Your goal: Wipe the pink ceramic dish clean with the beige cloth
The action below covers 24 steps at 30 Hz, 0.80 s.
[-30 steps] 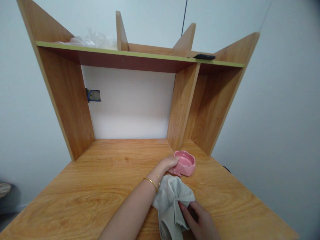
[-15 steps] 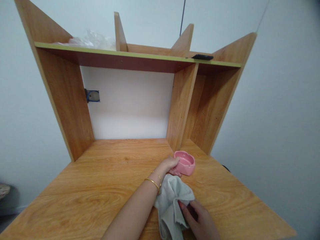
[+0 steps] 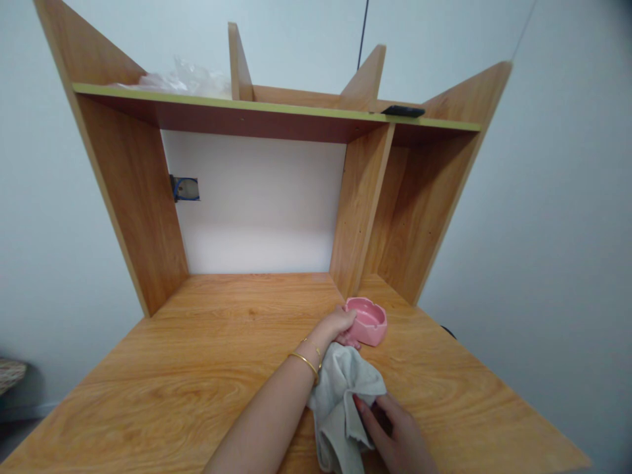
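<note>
The left hand [image 3: 340,321] is holding a pink, faceted bowl [image 3: 371,329] with a notched rim near the far right corner of the worktop [image 3: 222,359]; the right hand [image 3: 395,431] is gripping a crumpled, pale grey cloth [image 3: 340,388].

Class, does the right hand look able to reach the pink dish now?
Probably yes: the right hand grips a grey cloth, but nothing blocks the right side of the pink dish; the left hand holds its left.
</note>
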Available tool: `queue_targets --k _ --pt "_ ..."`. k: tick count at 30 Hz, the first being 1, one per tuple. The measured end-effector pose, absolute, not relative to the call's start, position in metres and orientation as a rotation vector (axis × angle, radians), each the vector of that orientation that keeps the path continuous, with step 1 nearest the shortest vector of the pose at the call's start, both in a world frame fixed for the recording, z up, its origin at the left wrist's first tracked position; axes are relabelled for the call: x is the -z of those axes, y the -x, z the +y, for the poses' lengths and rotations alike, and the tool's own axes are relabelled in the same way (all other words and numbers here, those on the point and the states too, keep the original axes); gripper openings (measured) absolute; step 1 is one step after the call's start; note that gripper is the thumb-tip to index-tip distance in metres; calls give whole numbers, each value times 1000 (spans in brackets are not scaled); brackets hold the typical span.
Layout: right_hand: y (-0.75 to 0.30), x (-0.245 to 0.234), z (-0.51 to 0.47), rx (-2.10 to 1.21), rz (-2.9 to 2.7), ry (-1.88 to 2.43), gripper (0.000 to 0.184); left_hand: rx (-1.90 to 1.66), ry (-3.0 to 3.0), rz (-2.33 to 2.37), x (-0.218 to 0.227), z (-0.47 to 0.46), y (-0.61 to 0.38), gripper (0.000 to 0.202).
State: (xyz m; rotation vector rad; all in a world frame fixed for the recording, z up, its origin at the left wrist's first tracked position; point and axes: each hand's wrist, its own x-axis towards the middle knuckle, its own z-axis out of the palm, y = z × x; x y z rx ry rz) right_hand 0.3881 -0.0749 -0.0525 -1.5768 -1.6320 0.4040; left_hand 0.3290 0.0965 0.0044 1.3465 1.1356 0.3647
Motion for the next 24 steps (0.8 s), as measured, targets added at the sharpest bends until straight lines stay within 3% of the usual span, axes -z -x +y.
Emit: queue_targets --k 7,24 --pt "-387 53 -74 -414 -1623 1555 43 -367 -1305 1138 -10 92 -331 39" --pt "-387 48 -75 -427 -1610 1518 37 -349 -1397 1132 -9 93 -316 55"
